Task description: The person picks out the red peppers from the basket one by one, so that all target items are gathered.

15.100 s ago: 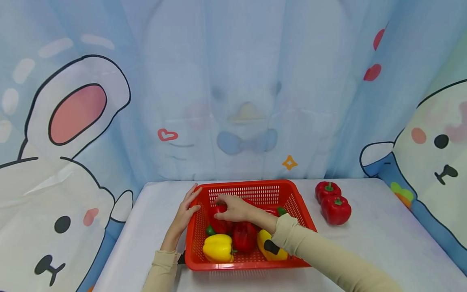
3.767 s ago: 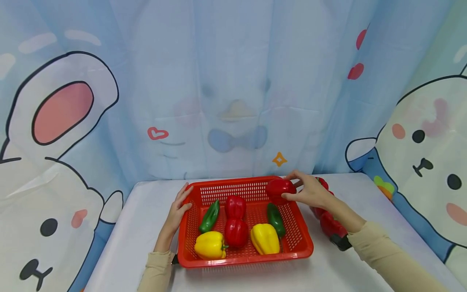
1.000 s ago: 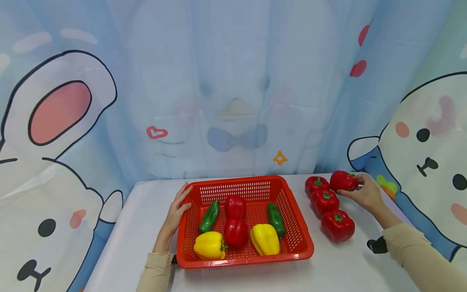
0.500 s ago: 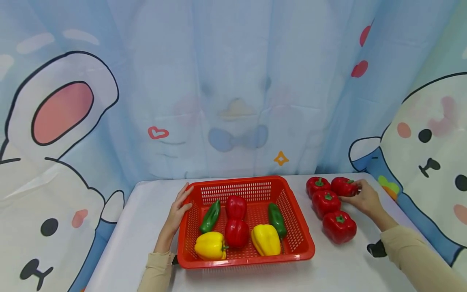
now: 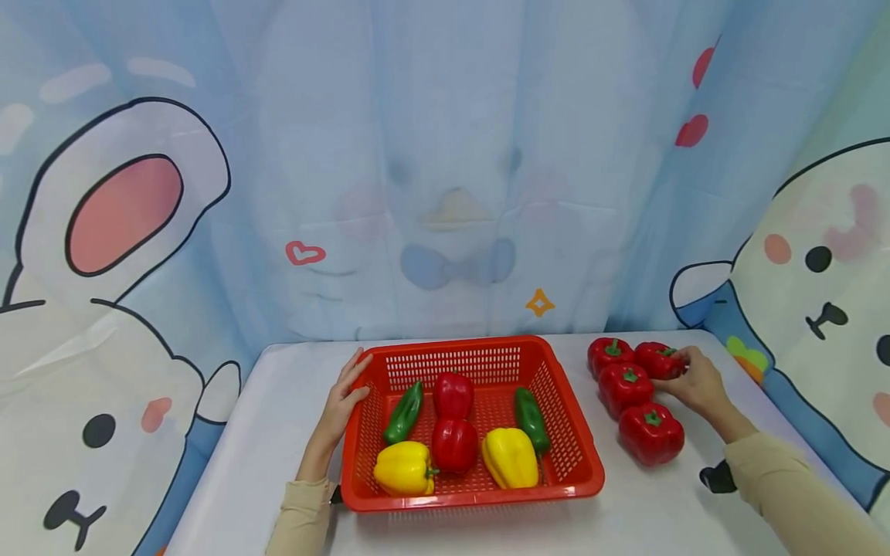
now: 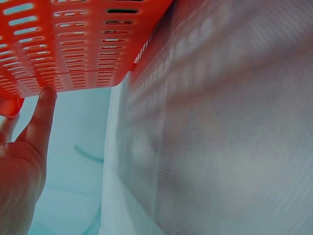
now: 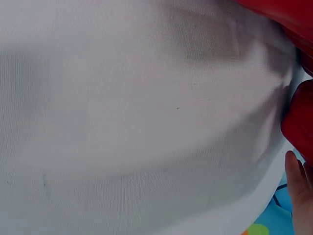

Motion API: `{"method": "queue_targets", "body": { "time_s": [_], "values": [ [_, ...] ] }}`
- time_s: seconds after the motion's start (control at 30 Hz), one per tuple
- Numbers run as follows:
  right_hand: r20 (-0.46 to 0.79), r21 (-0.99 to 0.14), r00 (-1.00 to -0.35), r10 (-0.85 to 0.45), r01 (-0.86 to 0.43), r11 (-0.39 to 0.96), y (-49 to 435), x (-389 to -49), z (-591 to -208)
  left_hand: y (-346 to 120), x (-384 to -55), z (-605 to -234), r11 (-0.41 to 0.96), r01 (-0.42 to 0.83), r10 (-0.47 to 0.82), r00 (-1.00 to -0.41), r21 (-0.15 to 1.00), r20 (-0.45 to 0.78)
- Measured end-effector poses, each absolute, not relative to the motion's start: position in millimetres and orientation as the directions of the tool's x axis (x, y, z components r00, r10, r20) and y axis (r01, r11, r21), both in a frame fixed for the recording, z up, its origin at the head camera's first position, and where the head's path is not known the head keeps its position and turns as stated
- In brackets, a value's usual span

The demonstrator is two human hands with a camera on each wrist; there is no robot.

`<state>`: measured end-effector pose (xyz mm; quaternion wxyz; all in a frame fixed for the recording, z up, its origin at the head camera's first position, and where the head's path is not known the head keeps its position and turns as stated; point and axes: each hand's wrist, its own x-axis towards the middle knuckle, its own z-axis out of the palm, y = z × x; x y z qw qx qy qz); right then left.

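My left hand (image 5: pixel 341 403) rests along the left side of the red plastic basket (image 5: pixel 473 494), fingers fairly straight. In the left wrist view, a fingertip of the left hand (image 6: pixel 32 147) touches the slotted basket wall (image 6: pixel 73 54). My right hand (image 5: pixel 698 384) holds a red bell pepper (image 5: pixel 657 360) at the table's back right, thumb in front and fingers behind. That pepper lies tipped, its stem towards the hand. Beside it, more red bell peppers stand in a slanting row: a far one (image 5: pixel 609 355), a middle one (image 5: pixel 624 388) and a near one (image 5: pixel 650 434).
Inside the basket lie two yellow bell peppers (image 5: pixel 405 469), two red bell peppers (image 5: pixel 455 445) and two long green peppers (image 5: pixel 531 419). The white-covered table (image 5: pixel 528 533) ends at a printed blue curtain (image 5: pixel 452 154) behind it.
The red bell pepper left the basket's back right corner and came down beside the other red ones, with my right hand on it. My left hand has stayed at the basket's side.
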<state>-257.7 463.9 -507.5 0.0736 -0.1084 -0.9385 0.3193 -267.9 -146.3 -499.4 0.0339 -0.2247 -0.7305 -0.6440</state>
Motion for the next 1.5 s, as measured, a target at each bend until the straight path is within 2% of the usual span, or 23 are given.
{"method": "queue_targets", "body": {
  "time_s": [0.27,1.03,1.23,1.37,1.5],
  "values": [
    [0.080,-0.623,-0.973,0.218,0.121,0.773,463.8,-250.4,-496.4,-150.8,-282.0,-518.4,0.056,0.385,0.276,-0.893,0.921,0.356],
    [0.175,-0.612,-0.948,0.265,0.106,0.784,460.3,-239.2,-466.1,-149.2,-280.7,-516.9,0.026,0.395,0.272,-0.887,0.918,0.374],
    [0.218,-0.574,-0.959,0.182,0.025,0.819,445.9,-243.9,-445.7,-149.2,-281.9,-518.9,0.011,0.399,0.274,-0.883,0.917,0.381],
    [0.236,-0.528,-0.969,0.075,-0.063,0.847,426.7,-248.5,-436.3,-149.1,-281.5,-519.9,0.019,0.394,0.273,-0.886,0.919,0.375],
    [0.201,-0.515,-0.978,-0.049,-0.148,0.844,397.0,-252.2,-422.6,-148.9,-279.8,-521.6,0.033,0.395,0.271,-0.888,0.918,0.373]
  ]
}}
